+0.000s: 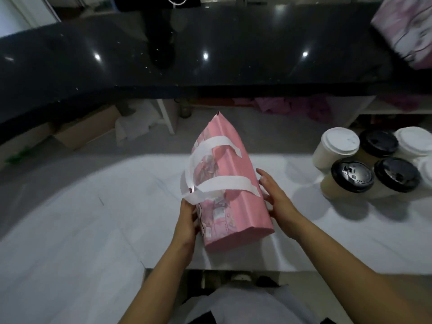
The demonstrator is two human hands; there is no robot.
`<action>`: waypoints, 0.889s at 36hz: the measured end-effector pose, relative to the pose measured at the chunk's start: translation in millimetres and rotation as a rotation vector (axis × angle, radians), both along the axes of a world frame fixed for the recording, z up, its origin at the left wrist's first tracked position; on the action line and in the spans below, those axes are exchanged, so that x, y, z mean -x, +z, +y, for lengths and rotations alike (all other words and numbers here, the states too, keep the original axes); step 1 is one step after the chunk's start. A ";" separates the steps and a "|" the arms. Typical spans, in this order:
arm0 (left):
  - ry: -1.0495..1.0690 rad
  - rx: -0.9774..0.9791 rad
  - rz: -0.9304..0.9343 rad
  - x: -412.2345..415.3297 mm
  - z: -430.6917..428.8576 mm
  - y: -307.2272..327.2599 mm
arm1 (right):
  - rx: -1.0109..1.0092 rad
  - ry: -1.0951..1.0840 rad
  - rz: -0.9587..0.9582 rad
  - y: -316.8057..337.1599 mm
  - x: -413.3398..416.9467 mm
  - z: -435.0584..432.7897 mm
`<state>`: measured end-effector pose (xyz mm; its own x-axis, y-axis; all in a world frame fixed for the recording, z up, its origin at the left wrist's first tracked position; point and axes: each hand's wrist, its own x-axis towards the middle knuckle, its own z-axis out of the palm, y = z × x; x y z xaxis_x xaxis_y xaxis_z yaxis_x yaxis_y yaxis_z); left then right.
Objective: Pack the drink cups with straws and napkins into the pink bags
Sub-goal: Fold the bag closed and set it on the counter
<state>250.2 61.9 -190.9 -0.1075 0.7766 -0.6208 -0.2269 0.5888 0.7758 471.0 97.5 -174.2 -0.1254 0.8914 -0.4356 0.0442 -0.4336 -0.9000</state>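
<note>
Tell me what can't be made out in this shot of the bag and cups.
- Inside of the pink bag, head view: its own closed sides hide any contents.
- Cups at the right: the frame edge cuts off the farthest ones; lids hide the drinks.
- Second bag, top right: blurred and cropped.
- Straws and napkins: none visible.

One head-worn view here, wide-angle, looking steeply down and forward, close over the white desk (70, 230), dark counter (210, 66) beyond.

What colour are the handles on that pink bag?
White, flat paper handles against the pink bag, clear in the head view.
</note>
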 end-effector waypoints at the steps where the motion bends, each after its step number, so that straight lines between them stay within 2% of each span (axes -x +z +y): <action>1: -0.003 0.006 -0.001 2.0 0.0 -1.0 | -0.009 -0.015 0.022 -0.4 4.3 -2.6; 6: -0.027 0.010 -0.016 10.9 2.5 -3.8 | -0.032 -0.089 0.086 3.4 22.5 -18.4; 13: -0.138 -0.043 -0.188 13.5 7.2 4.1 | -0.027 -0.206 0.171 5.4 40.4 -42.6; 20: -0.218 -0.171 -0.281 6.3 9.6 25.3 | -0.163 -0.236 0.206 38.0 37.5 -52.8; 28: -0.261 -0.377 -0.246 -15.0 29.0 74.6 | -0.338 -0.258 0.212 93.2 16.2 -53.0; 32: -0.305 -0.515 -0.265 -37.8 51.4 113.4 | -0.506 -0.241 0.198 126.0 -11.7 -38.1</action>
